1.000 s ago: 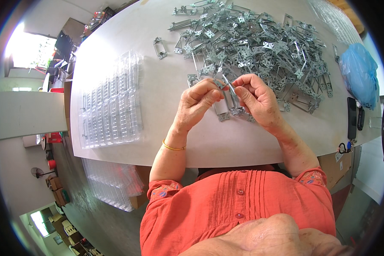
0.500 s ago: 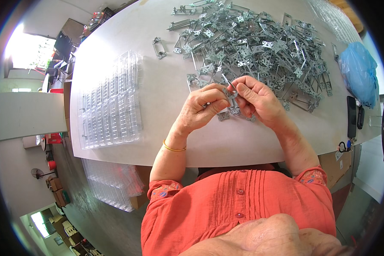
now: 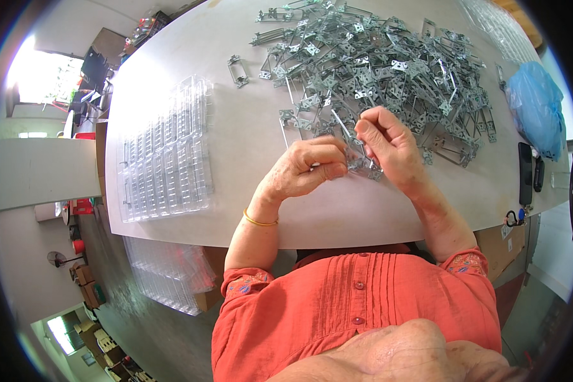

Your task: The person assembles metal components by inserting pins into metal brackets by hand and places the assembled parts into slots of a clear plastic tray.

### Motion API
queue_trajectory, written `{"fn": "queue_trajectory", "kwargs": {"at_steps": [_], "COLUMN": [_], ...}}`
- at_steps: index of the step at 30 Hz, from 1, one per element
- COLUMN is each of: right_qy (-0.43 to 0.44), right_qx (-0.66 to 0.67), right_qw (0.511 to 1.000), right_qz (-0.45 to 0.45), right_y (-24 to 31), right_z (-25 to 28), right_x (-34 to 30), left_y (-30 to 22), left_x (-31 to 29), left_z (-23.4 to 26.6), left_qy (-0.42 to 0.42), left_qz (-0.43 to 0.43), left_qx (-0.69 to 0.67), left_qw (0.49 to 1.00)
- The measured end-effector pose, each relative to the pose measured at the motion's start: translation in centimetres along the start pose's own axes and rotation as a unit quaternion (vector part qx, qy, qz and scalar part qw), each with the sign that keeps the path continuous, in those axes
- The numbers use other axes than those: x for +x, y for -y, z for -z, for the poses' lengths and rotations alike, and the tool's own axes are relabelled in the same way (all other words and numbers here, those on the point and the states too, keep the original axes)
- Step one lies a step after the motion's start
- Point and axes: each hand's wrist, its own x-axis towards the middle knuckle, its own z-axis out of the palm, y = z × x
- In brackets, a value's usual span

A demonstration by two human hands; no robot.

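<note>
Both hands have closed in tighter, left hand and right hand pinching one metal bracket beside the pile.

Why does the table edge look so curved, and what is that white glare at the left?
Head view: the fisheye lens bends the white table toward the rim; daylight at a window overexposes; the hands, left hand and right hand, stay sharp.

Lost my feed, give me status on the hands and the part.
Left hand and right hand both pinch one small grey metal bracket. Heap of metal brackets just behind.
</note>
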Motion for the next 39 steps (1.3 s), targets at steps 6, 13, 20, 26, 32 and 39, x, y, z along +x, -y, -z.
{"fn": "queue_trajectory", "kwargs": {"at_steps": [6, 13, 20, 26, 32, 39], "right_qy": [-0.022, 0.054, 0.067, 0.089, 0.08, 0.172], "right_qx": [0.106, 0.015, 0.021, 0.076, 0.088, 0.195], "right_qw": [0.993, 0.996, 0.99, 0.983, 0.989, 0.962], "right_qz": [-0.044, -0.07, -0.121, -0.139, -0.084, -0.078], "right_y": [0.8, 1.0, 1.2, 1.0, -0.2, -1.6], "right_z": [0.9, -0.8, -0.7, -0.5, -0.1, -1.9], "right_x": [0.5, -0.4, -0.3, -0.3, 0.0, -0.6], "left_y": [0.9, 1.0, 0.9, 1.0, 1.6, 1.8], "left_x": [0.1, 0.0, -0.1, 0.1, -0.2, -0.3], "left_z": [-0.5, 0.1, 0.0, -0.3, 0.2, -0.9], "left_qy": [-0.081, -0.181, -0.156, -0.146, -0.201, -0.177], "left_qz": [-0.017, 0.047, 0.051, -0.017, -0.083, -0.134], "left_qx": [-0.107, -0.194, -0.113, -0.038, -0.253, -0.389], "left_qw": [0.991, 0.963, 0.98, 0.988, 0.943, 0.894]}}
